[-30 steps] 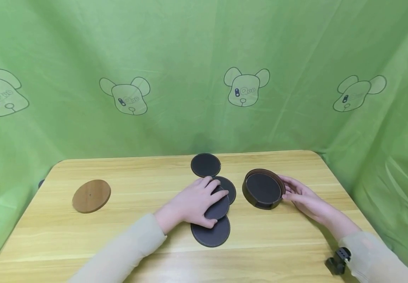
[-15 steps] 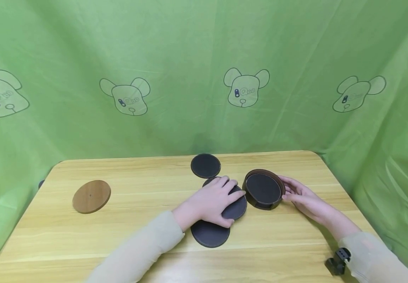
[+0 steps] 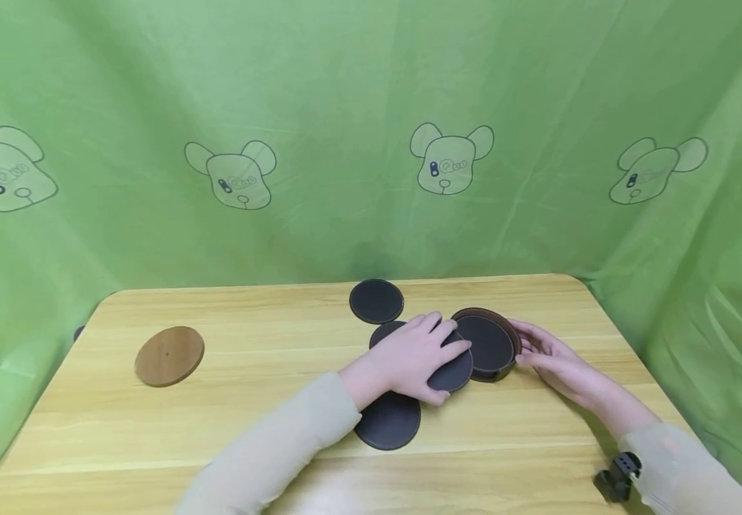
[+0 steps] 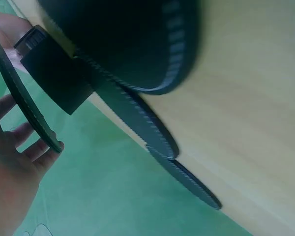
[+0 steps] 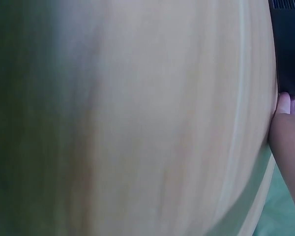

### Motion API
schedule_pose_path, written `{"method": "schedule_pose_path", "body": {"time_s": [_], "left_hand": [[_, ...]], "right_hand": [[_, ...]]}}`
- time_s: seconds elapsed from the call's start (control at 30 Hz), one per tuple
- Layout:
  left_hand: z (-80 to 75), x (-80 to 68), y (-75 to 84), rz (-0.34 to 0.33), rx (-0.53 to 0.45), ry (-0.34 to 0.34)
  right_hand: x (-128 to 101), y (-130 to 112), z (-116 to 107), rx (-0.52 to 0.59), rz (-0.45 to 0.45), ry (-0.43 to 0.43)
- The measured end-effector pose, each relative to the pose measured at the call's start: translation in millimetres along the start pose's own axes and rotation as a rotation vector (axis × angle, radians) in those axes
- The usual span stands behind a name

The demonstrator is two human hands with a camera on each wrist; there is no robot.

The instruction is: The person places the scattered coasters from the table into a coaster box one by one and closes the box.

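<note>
My left hand (image 3: 412,357) grips a round black stitched coaster (image 3: 454,375) from above. Its edge overlaps the near left of a round coaster holder (image 3: 504,366) in the head view. In the left wrist view, the coaster (image 4: 27,101) is raised off the table and tilted, fingers along its edge. A black coaster (image 3: 488,342) lies inside the holder, which has a brown inner wall. My right hand (image 3: 554,365) holds the holder's right side, thumb at the front and fingers behind. Three more black coasters lie flat: one far back (image 3: 377,301), one partly under my left forearm, one nearer (image 3: 388,423).
A brown wooden disc (image 3: 169,356) lies on the left of the light wood table (image 3: 248,315). Green curtain (image 3: 345,236) hangs right behind the table's back edge and along the sides. A small black device (image 3: 617,476) sits at my right wrist.
My left hand has moved right with the coaster, from over the other coasters to the holder's near left edge. The right hand and the holder stay in place.
</note>
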State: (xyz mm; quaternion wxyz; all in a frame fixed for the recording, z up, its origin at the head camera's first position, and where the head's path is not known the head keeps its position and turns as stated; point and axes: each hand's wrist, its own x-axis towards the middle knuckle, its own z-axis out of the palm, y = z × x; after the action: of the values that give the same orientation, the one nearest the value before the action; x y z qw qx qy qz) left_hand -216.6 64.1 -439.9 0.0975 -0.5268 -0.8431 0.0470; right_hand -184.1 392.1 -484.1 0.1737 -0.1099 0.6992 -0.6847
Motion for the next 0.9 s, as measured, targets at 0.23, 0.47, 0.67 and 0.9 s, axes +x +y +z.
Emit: {"method": "schedule_pose_path", "body": {"time_s": [0.23,0.47,0.67,0.9], "left_hand": [[-4.3,25.6,4.8,-0.008,0.026,-0.006],[-4.1,48.9,9.4,-0.018,0.026,-0.015],[0.4,65.1,12.0,-0.053,-0.005,-0.026],[6.7,78.1,12.1,-0.082,0.002,-0.032]], "right_hand": [[0,2,-1,-0.024,0.008,-0.004],[0,1,-1,-0.029,0.014,-0.001],[-1,1,-2,-0.034,0.011,-0.009],[-1,1,-2,-0.03,0.01,-0.009]]}}
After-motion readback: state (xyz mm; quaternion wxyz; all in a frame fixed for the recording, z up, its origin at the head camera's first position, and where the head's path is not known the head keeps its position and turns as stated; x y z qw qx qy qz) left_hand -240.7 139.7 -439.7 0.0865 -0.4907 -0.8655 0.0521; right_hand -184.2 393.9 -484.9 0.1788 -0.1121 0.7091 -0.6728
